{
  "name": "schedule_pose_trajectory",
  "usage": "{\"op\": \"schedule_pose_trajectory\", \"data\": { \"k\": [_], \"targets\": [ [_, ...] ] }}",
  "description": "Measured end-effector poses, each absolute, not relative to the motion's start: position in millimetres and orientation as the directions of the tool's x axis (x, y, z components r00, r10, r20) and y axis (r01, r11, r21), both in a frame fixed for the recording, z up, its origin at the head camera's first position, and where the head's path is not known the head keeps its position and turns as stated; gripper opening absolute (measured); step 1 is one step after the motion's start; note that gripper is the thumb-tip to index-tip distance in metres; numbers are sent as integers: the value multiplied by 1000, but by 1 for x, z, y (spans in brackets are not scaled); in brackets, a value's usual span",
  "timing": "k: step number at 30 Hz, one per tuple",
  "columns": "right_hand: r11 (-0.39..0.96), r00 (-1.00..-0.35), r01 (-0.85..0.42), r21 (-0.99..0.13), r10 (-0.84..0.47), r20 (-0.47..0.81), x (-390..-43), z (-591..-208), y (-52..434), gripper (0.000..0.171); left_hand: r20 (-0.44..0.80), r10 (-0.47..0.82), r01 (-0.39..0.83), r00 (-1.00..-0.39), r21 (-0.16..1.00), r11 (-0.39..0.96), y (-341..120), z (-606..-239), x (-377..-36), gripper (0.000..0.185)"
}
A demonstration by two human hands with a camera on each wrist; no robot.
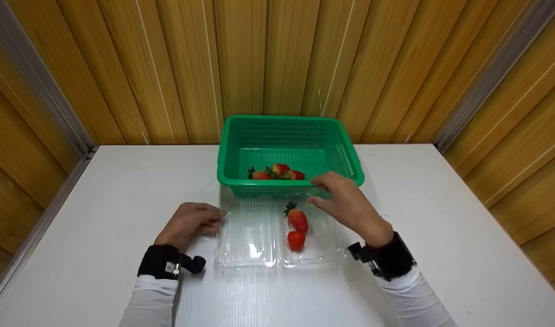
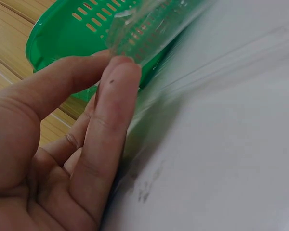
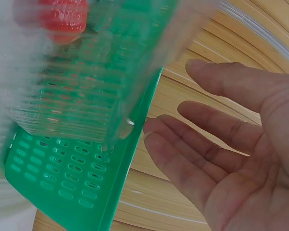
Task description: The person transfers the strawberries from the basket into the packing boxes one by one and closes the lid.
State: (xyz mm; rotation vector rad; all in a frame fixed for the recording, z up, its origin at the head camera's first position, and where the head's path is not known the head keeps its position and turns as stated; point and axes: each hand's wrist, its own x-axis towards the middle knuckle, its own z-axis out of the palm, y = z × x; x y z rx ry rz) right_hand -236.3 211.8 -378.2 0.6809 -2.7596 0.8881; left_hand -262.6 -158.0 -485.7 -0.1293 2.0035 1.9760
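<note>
An open clear plastic clamshell (image 1: 248, 236) lies on the white table (image 1: 441, 218). Its right half holds two strawberries, a larger one (image 1: 298, 220) and a smaller one (image 1: 296, 240). My left hand (image 1: 216, 220) is at the clamshell's left edge. In the left wrist view, thumb and forefinger (image 2: 118, 67) pinch the clear plastic rim (image 2: 149, 24). My right hand (image 1: 318, 190) hovers over the clamshell's far right corner, by the basket's front rim, fingers relaxed and holding nothing. Its bare palm (image 3: 171, 96) shows beside the clamshell (image 3: 77, 82) and a strawberry (image 3: 62, 19).
A green slotted basket (image 1: 223, 154) stands just behind the clamshell, against the wooden wall, with three strawberries (image 1: 277, 172) at its front. The basket also fills part of both wrist views (image 2: 53, 38) (image 3: 62, 192). Wood-panelled walls close in the table on three sides.
</note>
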Motion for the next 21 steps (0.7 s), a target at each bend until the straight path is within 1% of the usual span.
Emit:
{"op": "schedule_pose_trajectory", "data": {
  "k": [7,15,21],
  "targets": [
    [726,-879,-475,-496,-368,303,-238,-378,215,35,-287,154,-286,-946,958,29,-157,-485,-262,28],
    [714,-890,-456,-532,-356,285,-240,-376,215,36,-276,149,-276,-949,961,21,-155,-485,-261,28],
    [718,-896,-443,-536,-349,273,-241,-374,215,37,-282,146,-280,-948,959,34,-156,-484,-261,28]
  ]
}}
